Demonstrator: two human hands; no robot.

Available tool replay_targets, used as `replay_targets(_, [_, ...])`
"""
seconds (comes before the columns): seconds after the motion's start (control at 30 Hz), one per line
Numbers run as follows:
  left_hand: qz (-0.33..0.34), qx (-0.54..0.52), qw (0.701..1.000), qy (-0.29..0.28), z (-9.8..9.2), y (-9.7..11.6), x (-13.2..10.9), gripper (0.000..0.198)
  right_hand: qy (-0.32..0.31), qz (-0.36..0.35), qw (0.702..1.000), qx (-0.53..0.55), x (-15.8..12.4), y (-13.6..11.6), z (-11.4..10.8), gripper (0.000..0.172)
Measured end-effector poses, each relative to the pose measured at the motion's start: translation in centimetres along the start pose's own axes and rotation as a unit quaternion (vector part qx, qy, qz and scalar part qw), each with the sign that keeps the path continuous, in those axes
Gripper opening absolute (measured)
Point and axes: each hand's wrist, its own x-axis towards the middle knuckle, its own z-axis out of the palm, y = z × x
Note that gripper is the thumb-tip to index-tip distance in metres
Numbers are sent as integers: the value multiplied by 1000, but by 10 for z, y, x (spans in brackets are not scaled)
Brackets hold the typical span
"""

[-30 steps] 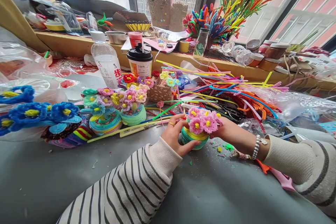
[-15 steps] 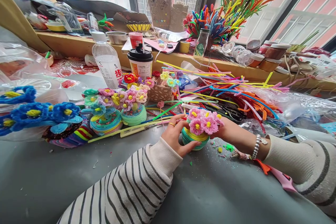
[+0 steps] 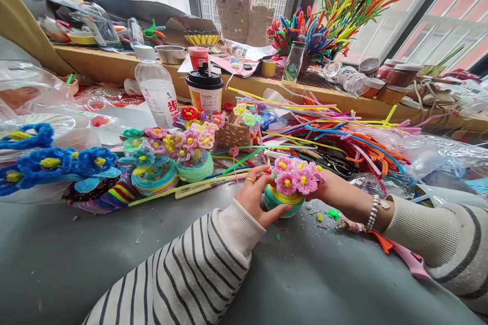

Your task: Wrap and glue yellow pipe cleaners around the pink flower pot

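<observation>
A small pipe-cleaner flowerpot (image 3: 285, 203), wound in green and yellow, stands on the grey table with fuzzy pink flowers (image 3: 293, 176) on top, their centres yellow. My left hand (image 3: 256, 197) curls around its left side, thumb across the front, a ring on one finger. From the right, my right hand (image 3: 323, 187) presses against the pot and flowers; its fingertips are hidden behind the blooms. Similar flowerpots stand to the left: a green one (image 3: 195, 167), a blue and yellow one (image 3: 155, 176) and a striped one (image 3: 101, 195) with blue flowers.
Loose pipe cleaners (image 3: 366, 144) heap up behind my right hand. A water bottle (image 3: 155, 89) and a lidded drink cup (image 3: 205, 94) stand behind the pots. Coloured scraps (image 3: 332, 214) and an orange-and-pink tool (image 3: 406, 259) lie near my right wrist. Jars line the sill.
The view has shifted very slightly. Both hands and the flowerpot stay as they were.
</observation>
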Motion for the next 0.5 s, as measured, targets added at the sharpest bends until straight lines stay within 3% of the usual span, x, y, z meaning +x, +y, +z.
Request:
replay_targets(0.2, [-1,-6,1000,-4,0,-1,-1,45,-16,36,999,37,-5,3,-3,47])
replay_targets(0.4, [17,-11,1000,-8,-1,-5,-1,46,24,78,996,34,-12,4,-8,40])
replay_targets(0.5, [33,-28,999,-22,-3,-9,1,48,39,62,997,26,-18,8,-12,37])
